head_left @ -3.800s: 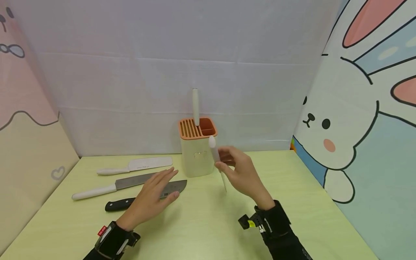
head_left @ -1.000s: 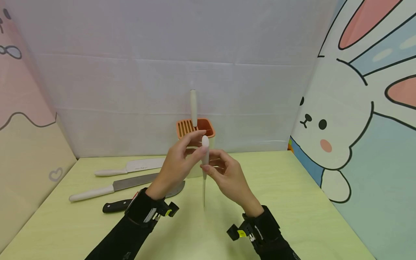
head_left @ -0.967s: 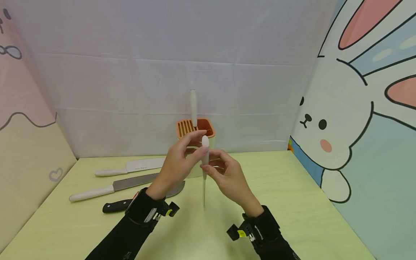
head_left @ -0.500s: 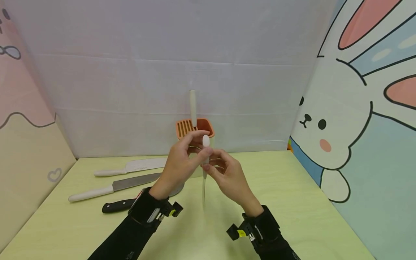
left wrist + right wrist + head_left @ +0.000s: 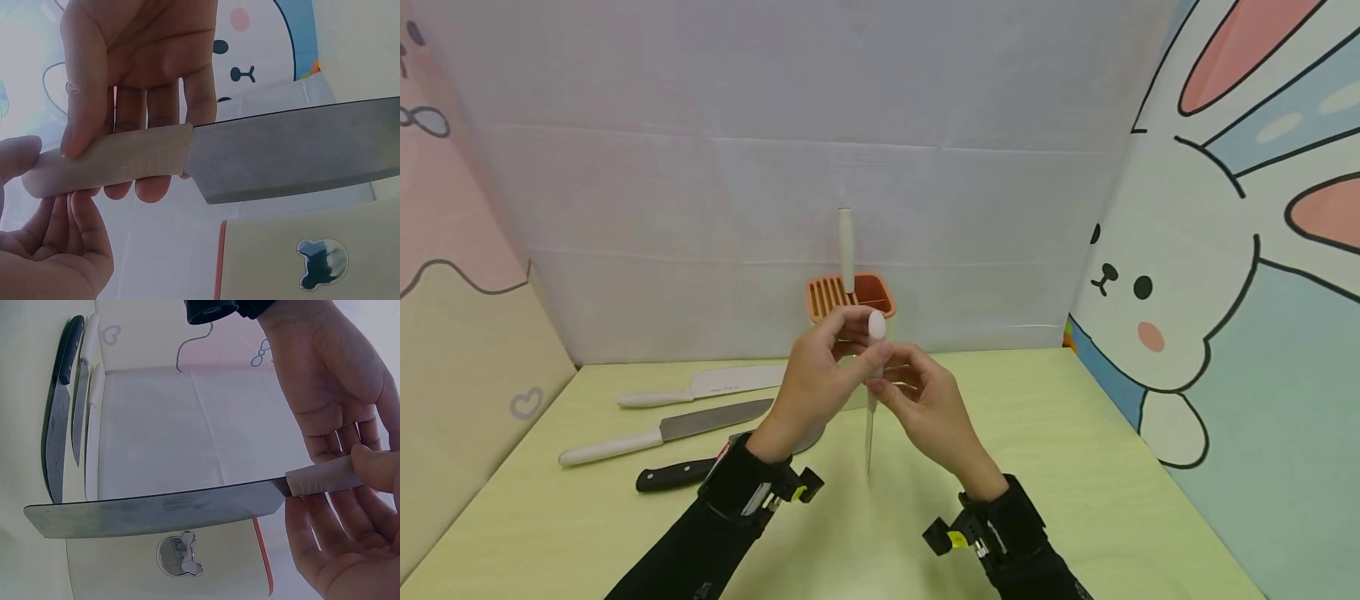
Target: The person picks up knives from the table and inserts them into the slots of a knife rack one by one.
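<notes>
Both hands hold a kitchen knife (image 5: 869,442) with a pale handle. It stands nearly upright in the air before the knife block, blade down. My left hand (image 5: 816,367) pinches the upper handle; my right hand (image 5: 928,408) pinches it lower, nearer the blade. In the left wrist view the broad blade (image 5: 300,153) shows plainly, and the right hand's fingers lie behind the handle. The right wrist view shows the blade (image 5: 156,512) passing in front of the block. The cream block (image 5: 889,329) has an orange slotted top, partly hidden by the left hand.
A white-handled knife (image 5: 847,250) stands in the block. To the left lie a white-handled broad knife (image 5: 737,381), another white-handled knife (image 5: 715,419) and a black-handled knife (image 5: 673,475), partly hidden by the left arm. A pale curtain (image 5: 700,183) hangs behind the table (image 5: 1037,433).
My left hand, earlier held out over the lying knives, has come up to the handle. The held knife moved left and became more upright. Over the last second the left hand shifted slightly right.
</notes>
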`<state>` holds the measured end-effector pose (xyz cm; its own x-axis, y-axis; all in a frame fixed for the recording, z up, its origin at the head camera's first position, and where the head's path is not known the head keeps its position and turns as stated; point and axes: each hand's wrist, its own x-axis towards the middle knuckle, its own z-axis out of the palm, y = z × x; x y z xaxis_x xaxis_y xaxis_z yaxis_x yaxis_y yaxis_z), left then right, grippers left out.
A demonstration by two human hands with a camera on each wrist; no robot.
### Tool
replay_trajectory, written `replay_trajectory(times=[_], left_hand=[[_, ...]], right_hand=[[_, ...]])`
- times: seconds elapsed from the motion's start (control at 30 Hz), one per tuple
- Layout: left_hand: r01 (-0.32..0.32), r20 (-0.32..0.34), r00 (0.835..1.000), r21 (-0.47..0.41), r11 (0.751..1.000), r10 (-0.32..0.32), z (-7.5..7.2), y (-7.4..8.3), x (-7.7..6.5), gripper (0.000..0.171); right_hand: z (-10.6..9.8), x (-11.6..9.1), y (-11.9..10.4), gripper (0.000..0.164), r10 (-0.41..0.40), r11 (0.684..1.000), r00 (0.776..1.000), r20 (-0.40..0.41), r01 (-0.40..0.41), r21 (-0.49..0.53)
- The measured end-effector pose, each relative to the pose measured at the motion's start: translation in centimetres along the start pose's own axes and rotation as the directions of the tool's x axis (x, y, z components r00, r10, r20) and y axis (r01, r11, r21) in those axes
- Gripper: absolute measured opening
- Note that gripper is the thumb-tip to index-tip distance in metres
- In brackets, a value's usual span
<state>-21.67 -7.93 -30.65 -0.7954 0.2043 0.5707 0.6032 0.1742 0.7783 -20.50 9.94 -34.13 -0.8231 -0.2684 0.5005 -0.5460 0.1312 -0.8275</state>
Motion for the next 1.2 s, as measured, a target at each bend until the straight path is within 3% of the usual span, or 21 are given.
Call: replay_trajectory(times=[0.77, 1.2], left_hand=[[-0.038, -0.006, 0.999, 0.034, 0.999, 0.038, -0.4, 0.5, 0.5, 0.035], [-0.056, -0.001, 0.998, 0.056, 0.997, 0.056, -1.0, 1.0, 1.1, 0.032]], right_hand=[[-0.2, 0.0, -0.3, 0.039, 0.007, 0.999, 1.000, -0.016, -0.008, -0.037], [-1.2, -0.4, 0.4, 0.042, -0.036, 0.999, 0.999, -0.013, 0.036, -0.041]])
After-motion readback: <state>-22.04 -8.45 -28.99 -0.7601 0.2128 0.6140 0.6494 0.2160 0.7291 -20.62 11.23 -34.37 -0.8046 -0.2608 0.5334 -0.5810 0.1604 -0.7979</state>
